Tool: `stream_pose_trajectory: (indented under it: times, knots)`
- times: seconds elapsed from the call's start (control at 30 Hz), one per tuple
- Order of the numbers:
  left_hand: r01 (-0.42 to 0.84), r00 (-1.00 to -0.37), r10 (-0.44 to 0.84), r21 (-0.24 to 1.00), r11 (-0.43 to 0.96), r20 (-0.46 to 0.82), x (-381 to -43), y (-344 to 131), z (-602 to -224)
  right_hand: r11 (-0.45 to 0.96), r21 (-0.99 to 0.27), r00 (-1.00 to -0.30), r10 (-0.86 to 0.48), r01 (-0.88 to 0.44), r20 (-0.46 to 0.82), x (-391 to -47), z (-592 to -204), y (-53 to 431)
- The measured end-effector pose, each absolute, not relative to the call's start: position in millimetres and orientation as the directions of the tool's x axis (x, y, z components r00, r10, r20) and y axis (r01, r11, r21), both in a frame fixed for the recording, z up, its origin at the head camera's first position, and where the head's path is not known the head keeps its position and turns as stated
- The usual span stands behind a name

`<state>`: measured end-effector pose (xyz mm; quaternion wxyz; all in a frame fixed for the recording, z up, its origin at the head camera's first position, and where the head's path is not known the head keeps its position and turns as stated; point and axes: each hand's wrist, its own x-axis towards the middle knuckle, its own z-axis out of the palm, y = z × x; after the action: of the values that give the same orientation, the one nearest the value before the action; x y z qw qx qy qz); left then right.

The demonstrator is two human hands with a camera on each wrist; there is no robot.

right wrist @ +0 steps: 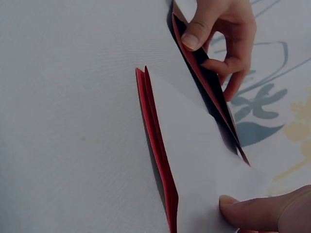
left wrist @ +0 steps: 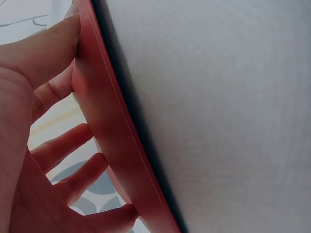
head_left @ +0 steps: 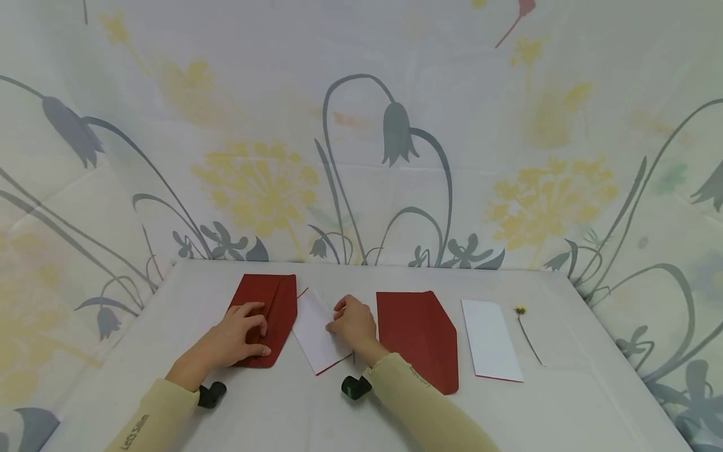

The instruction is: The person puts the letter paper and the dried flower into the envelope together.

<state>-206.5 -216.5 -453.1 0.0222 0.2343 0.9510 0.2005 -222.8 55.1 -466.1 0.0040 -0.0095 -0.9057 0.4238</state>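
Note:
My left hand (head_left: 240, 336) holds a red envelope (head_left: 285, 320) at the left, fingers bent over its surface and thumb near its lower edge. In the right wrist view, this envelope (right wrist: 214, 92) shows a dark gap along its edge. Beside it lies a folded white card (head_left: 316, 333) with a red inside. My right hand (head_left: 356, 323) grips the card's right side, thumb (right wrist: 233, 211) on the white face, other fingers mostly hidden. A short thin dark stem-like bit (head_left: 354, 358) shows just below that hand.
A second red envelope (head_left: 418, 339) lies right of my right hand, partly under the forearm. Farther right are another white card (head_left: 491, 339) with a red lower edge and a yellow flower (head_left: 520, 310) on a thin stem. A flower-patterned cloth (head_left: 361, 188) hangs behind the white table (head_left: 587, 389).

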Motion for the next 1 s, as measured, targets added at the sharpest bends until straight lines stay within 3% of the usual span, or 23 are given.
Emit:
stream_pose_trajectory:
  times: [0.5, 1.0]
  knots:
    - [0.426, -0.894, 0.446, 0.383, 0.82, 0.04, -207, -215, -453, 0.385, -0.913, -0.99, 0.004, 0.133, -0.143, -223, -448, 75]
    - [0.421, -0.896, 0.442, 0.379, 0.824, 0.035, -206, -215, -453, 0.401, -0.9, -0.974, -0.072, 0.168, -0.214, -222, -444, 93]
